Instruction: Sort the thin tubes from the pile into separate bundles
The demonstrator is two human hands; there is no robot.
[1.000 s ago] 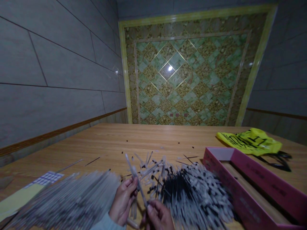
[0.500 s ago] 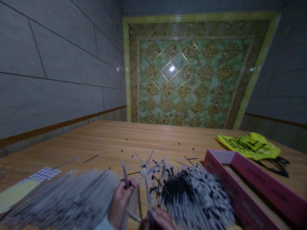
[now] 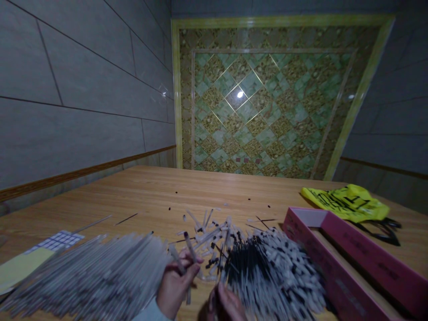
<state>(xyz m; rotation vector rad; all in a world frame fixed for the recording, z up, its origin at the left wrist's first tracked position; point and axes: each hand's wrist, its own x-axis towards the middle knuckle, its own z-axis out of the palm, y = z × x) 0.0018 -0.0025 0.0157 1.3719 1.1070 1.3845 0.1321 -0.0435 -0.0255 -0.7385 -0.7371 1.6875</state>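
Note:
My left hand (image 3: 177, 281) is closed around thin, translucent tubes (image 3: 189, 246), one with a dark tip, tilted up between thumb and fingers. Low in the view, my right hand (image 3: 225, 305) is pinched; what lies between its fingertips is blurred and partly hidden. Left of my hands spreads a broad pile of long clear tubes (image 3: 100, 276). On the right is a heap of black-stemmed sticks with whitish ends (image 3: 277, 272). Short loose tubes and small black pieces (image 3: 210, 234) are scattered just beyond my fingers.
A long pink box (image 3: 337, 272), open at the top, borders the heap on the right. Behind it lies a yellow bag (image 3: 351, 203) with black lettering. A checked sheet and a yellow pad (image 3: 23, 267) lie far left. The wooden table (image 3: 214, 183) meets tiled walls.
The long pale tube that stood up from my right hand no longer shows there. My left hand has moved slightly right, and a dark-tipped tube now shows in its fingers.

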